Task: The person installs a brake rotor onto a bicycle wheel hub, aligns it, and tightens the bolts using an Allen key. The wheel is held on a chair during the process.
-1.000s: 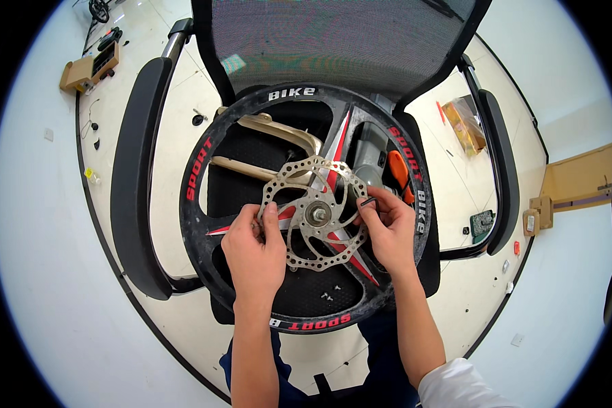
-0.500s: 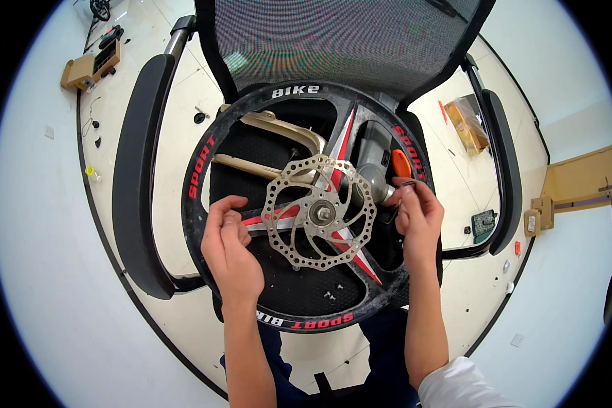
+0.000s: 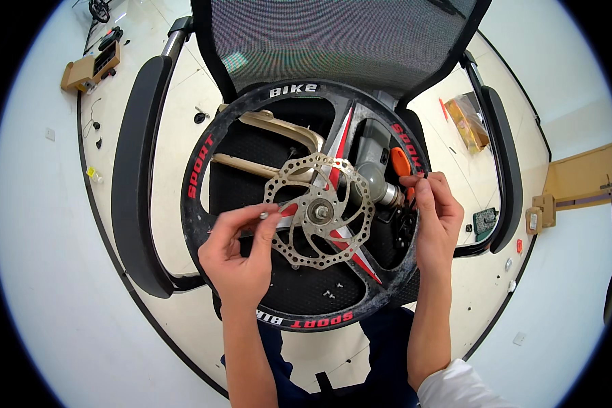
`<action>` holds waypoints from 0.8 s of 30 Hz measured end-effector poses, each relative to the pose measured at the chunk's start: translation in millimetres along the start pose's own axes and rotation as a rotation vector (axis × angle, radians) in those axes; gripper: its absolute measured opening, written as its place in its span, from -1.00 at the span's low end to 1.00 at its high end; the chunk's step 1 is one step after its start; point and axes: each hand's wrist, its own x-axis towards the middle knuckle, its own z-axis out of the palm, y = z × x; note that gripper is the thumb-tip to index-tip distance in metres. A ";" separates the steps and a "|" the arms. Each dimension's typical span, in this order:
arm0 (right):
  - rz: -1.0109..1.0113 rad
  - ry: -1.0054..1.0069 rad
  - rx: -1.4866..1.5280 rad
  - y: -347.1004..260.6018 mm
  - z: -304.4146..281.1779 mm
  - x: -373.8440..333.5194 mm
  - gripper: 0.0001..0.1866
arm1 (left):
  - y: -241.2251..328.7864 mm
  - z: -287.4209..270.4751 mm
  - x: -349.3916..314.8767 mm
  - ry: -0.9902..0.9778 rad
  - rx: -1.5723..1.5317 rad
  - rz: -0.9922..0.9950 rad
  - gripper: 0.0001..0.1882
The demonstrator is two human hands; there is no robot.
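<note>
A black spoked bicycle wheel (image 3: 200, 224) with red and white accents lies flat on the seat of an office chair. A silver perforated brake disc (image 3: 287, 250) sits around the hub (image 3: 321, 212) at its middle. My left hand (image 3: 236, 251), left of the disc, pinches a small silvery screw (image 3: 263, 215) between thumb and fingertips. Over the wheel's right rim, my right hand (image 3: 436, 217) is closed with thumb against fingers on a small dark thing, too small to name. Several small screws (image 3: 330, 294) lie on the seat, seen through the lower gap between spokes.
Under the wheel are a gold fork-like frame part (image 3: 272, 124) and a grey power tool (image 3: 372, 160) beside an orange handle (image 3: 400, 162). Armrests (image 3: 141, 177) flank the chair, with its mesh backrest (image 3: 333, 47) behind. A cardboard box (image 3: 80, 71) and scattered parts lie on the floor.
My left hand has moved right toward the disc, and a screw now shows in its fingertips. My right hand has shifted right, away from the power tool.
</note>
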 end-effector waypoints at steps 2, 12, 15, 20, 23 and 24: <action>0.100 -0.063 -0.006 -24.8 6.4 -3.4 -0.82 | 2.8 1.5 2.6 -0.025 0.141 0.095 -0.81; 0.104 -0.111 0.179 -51.2 38.0 -19.4 -0.84 | 2.4 11.8 0.1 -0.170 0.445 0.325 -0.76; 0.101 -0.121 0.206 -50.3 37.5 -18.5 -0.84 | 2.5 14.1 1.2 -0.149 0.467 0.311 -0.76; 0.115 -0.101 0.256 -48.6 37.7 -18.7 -0.86 | 1.1 16.0 1.9 -0.143 0.504 0.319 -0.77; 0.126 -0.117 0.268 -48.1 38.9 -20.1 -0.87 | 2.9 18.4 2.0 -0.134 0.478 0.294 -0.77; 0.132 -0.122 0.274 -48.0 39.4 -20.6 -0.87 | 3.4 19.0 1.4 -0.139 0.471 0.291 -0.77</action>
